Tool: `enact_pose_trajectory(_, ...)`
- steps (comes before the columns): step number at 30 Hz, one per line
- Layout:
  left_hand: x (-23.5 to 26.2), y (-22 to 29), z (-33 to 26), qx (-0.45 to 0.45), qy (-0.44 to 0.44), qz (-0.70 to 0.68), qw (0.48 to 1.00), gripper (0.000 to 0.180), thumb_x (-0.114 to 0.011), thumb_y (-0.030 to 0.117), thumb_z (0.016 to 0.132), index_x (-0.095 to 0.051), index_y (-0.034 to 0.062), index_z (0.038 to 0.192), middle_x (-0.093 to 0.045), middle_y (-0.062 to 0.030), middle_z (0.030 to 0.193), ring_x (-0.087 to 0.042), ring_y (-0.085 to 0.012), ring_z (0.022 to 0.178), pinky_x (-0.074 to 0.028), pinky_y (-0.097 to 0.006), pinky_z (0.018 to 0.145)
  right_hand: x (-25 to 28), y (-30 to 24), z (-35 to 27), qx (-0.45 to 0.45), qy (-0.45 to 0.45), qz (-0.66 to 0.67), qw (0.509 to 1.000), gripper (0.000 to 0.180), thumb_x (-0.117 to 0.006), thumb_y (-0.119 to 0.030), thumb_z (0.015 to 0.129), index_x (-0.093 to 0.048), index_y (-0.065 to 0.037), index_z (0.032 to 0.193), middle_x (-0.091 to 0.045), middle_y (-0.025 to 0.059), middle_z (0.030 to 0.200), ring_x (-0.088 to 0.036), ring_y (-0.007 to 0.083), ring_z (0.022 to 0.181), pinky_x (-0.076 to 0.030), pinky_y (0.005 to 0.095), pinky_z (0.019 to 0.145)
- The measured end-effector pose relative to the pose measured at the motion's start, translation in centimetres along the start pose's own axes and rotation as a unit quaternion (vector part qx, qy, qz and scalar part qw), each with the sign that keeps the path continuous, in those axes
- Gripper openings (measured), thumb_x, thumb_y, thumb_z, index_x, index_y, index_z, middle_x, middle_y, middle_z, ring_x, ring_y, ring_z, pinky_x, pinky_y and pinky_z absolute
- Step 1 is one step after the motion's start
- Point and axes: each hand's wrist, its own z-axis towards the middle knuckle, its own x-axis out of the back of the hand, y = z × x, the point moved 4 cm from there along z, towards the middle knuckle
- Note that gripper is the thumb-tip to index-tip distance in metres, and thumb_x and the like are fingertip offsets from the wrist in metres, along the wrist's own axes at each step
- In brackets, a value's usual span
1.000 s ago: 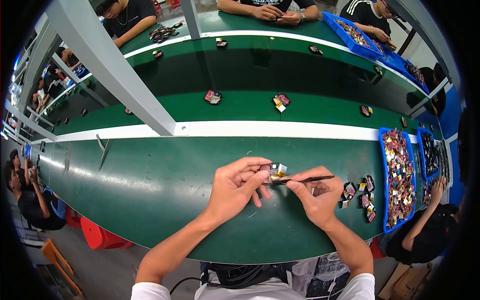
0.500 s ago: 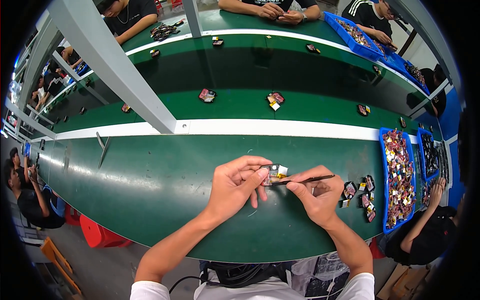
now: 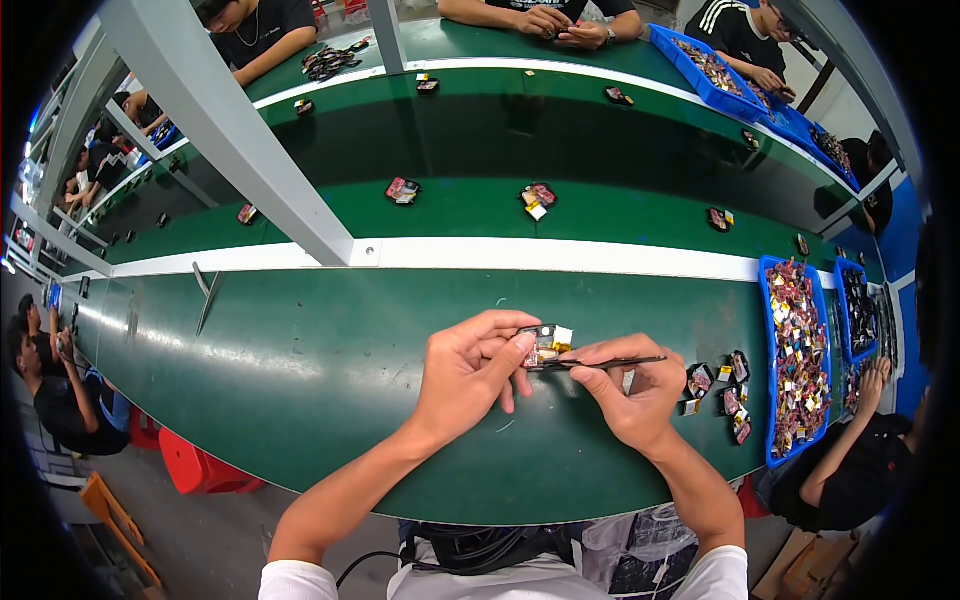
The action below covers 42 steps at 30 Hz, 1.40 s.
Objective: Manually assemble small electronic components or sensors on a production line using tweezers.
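Observation:
Over the middle of the bench, my left hand point(image 3: 468, 368) pinches a small black plastic housing point(image 3: 534, 334) between thumb and fingers. A reddish circuit board sits in it, and a small white-and-yellow battery piece point(image 3: 562, 339) shows at its right side. Dark, slim tweezers point(image 3: 632, 361) lie in the grip of my right hand point(image 3: 640, 402), roughly level, with their tips against the near edge of the housing. What exactly the tips touch is too small to make out. Several similar filled housings point(image 3: 698, 380) rest on the bench just right of my right hand.
A blue tray point(image 3: 768, 362) full of small boards stands at the right, with another blue tray point(image 3: 848, 352) beyond it. Past a white rail point(image 3: 560, 258) runs a green conveyor belt point(image 3: 450, 215) carrying housings. Another pair of tweezers point(image 3: 208, 302) stands at the left; a grey post point(image 3: 240, 140) rises there.
The housings on the belt have shifted left. In my hands, the white battery piece now sits more upright, and the tweezers have tilted slightly toward level.

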Motion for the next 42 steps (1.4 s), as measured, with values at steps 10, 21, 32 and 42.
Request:
enact_pose_trajectory(10,0.0,-0.2,0.1,0.006,-0.005,-0.001,1.0,0.023,-0.057,0.006,0.101,-0.062,-0.0084,0.118,-0.071,-0.0144,0.09,-0.067,-0.0149,0.062,-0.051,-0.023,0.043,-0.1,-0.6,0.3,0.051,-0.022,-0.034,0.998,0.012,-0.08,0.004,0.074,-0.073,-0.003,0.081,-0.077,0.009,0.084,-0.05,0.0052,0.042,-0.035,0.0195,0.04)
enact_pose_trajectory(21,-0.1,-0.4,0.3,0.062,0.007,0.012,0.998,0.021,-0.064,0.003,0.096,-0.061,-0.0098,0.112,-0.07,-0.0136,0.087,-0.066,-0.0123,0.059,-0.048,-0.022,0.042,-0.7,-1.5,0.2,0.12,-0.058,-0.098,0.986,0.017,-0.076,0.005,0.071,-0.073,-0.009,0.08,-0.077,0.0046,0.08,-0.068,0.0083,0.055,-0.033,0.0207,0.045)
enact_pose_trajectory(32,-0.6,-1.3,0.2,0.025,0.064,0.074,0.995,0.016,-0.066,0.009,0.096,-0.064,-0.0038,0.107,-0.067,-0.0033,0.068,-0.058,-0.0052,0.052,-0.043,-0.022,0.04,-0.8,-1.4,0.2,0.16,-0.055,-0.123,0.978,0.02,-0.075,0.006,0.069,-0.072,-0.009,0.081,-0.077,0.0048,0.08,-0.068,0.0077,0.055,-0.03,0.0215,0.045)
enact_pose_trajectory(42,-1.2,-1.0,0.6,0.038,0.061,0.097,0.993,0.018,-0.062,0.007,0.098,-0.062,-0.0048,0.111,-0.067,-0.0055,0.072,-0.056,-0.0063,0.052,-0.042,-0.022,0.04,-0.6,-0.9,-0.1,0.159,-0.045,-0.127,0.978,0.021,-0.074,0.008,0.068,-0.072,-0.009,0.081,-0.078,0.003,0.081,-0.068,0.0081,0.056,-0.03,0.023,0.045)
